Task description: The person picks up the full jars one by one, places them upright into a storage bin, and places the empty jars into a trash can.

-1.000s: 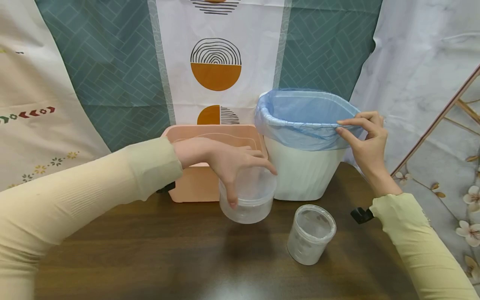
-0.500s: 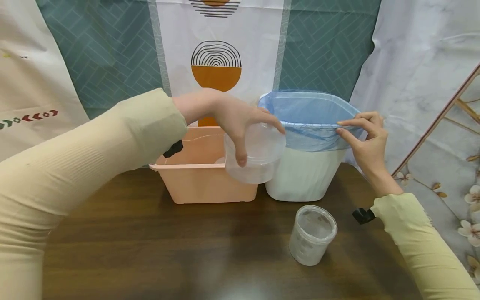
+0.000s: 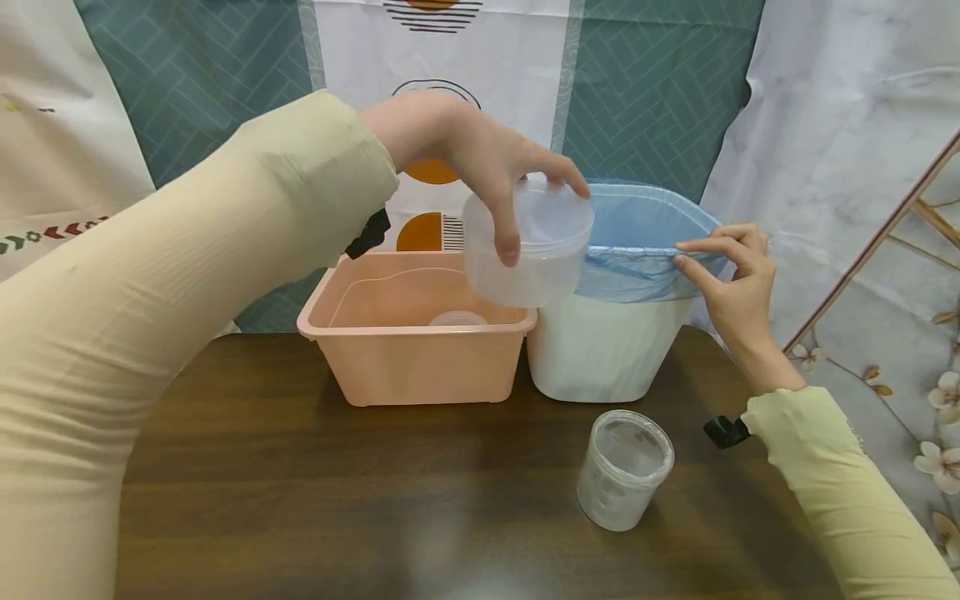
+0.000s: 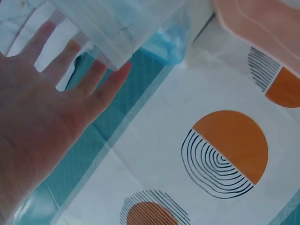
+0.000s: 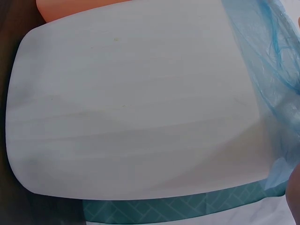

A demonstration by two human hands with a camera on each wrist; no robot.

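My left hand [image 3: 491, 162] grips a clear plastic round container [image 3: 528, 279] from above, thumb on the near side and fingers over its far side. It is held in the air in front of the left part of the white bin [image 3: 600, 358] and over the right end of the pink tub [image 3: 416, 367]. A blue plastic bag [image 3: 622, 275] lines the bin, folded over its rim. My right hand [image 3: 738, 287] pinches the bag's edge at the bin's right rim. In the left wrist view, the fingers [image 4: 110, 89] lie along the container's side.
A small clear jar [image 3: 618, 492], open at the top, stands on the dark wooden table [image 3: 337, 500] in front of the bin. Something pale and round [image 3: 457, 318] lies in the tub. Patterned cloth [image 3: 633, 92] hangs behind.
My left hand has lifted the round container up from the table in front of the tub and bin, slightly rightward. The right hand has stayed on the bag's edge.
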